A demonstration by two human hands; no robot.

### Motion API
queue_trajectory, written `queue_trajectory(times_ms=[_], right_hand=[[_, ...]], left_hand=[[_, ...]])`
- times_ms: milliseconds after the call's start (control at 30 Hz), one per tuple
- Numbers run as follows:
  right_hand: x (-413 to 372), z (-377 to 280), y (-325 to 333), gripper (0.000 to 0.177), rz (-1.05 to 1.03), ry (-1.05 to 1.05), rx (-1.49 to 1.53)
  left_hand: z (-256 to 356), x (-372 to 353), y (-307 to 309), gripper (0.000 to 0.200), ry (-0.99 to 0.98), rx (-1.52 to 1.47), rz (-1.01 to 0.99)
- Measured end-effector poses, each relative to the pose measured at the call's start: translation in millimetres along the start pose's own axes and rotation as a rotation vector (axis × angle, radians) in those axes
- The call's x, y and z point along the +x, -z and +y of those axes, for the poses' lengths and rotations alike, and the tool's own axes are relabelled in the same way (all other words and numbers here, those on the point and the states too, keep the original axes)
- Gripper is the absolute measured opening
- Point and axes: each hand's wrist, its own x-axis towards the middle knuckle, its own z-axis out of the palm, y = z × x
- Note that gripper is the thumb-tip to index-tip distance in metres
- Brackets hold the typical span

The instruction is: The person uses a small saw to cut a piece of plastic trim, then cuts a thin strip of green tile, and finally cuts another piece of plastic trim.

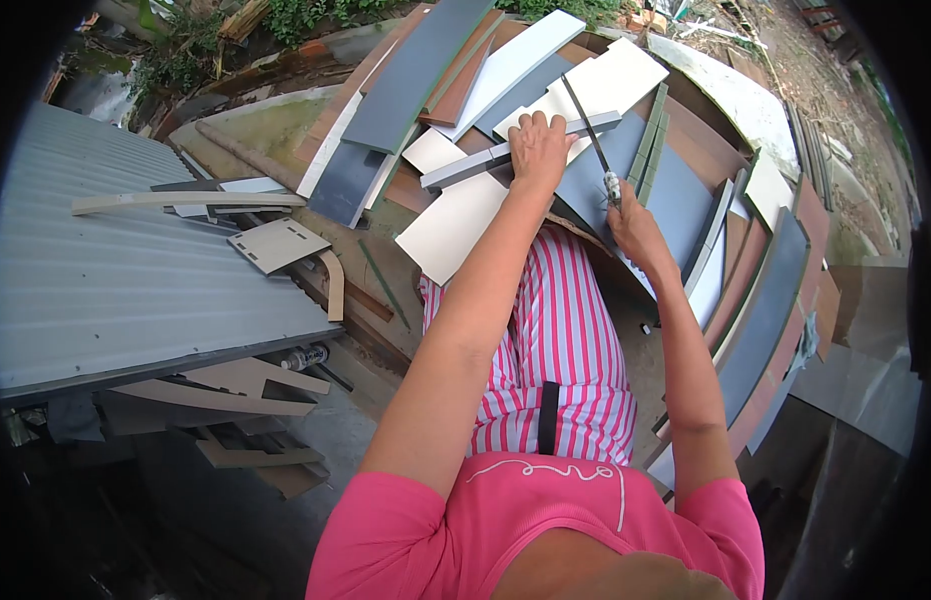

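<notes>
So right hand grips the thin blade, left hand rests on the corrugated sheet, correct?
No. In the head view the left hand presses a grey strip on the board pile, not the corrugated sheet off to the side. The right hand does grip the thin blade.

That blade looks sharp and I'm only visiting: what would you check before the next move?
1. Left hand presses on the grey strip: ok.
2. Right hand is closed around the lower end of the blade: ok.
3. Left fingers are clear of the blade: cannot tell, they lie close beside it.
4. Grey strip rests on the board pile: ok.
5. Blade edge is in good shape: cannot tell.
</notes>
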Motion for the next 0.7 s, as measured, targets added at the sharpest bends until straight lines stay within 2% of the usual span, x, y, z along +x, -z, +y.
queue_trajectory(times_ms=[133, 400, 533, 700], right_hand=[[-3, 2, -1, 0.046, 0.037, 0.038, 0.016], [-57, 6, 4, 0.05, -0.006, -0.068, -0.058], [-51, 13, 2, 0.048, 0.012, -0.018, -0.05], [-40, 7, 13, 0.046, -0.036, -0.056, -0.006]], left_hand=[[2, 0, 1, 0.031, 0.009, 0.003, -0.023], [3, 0, 4, 0.03, 0.035, 0.009, -0.045], [2, 2, 2, 0.03, 0.039, 0.008, -0.045], [-1, 4, 2, 0.029, 0.079, 0.012, -0.027]])
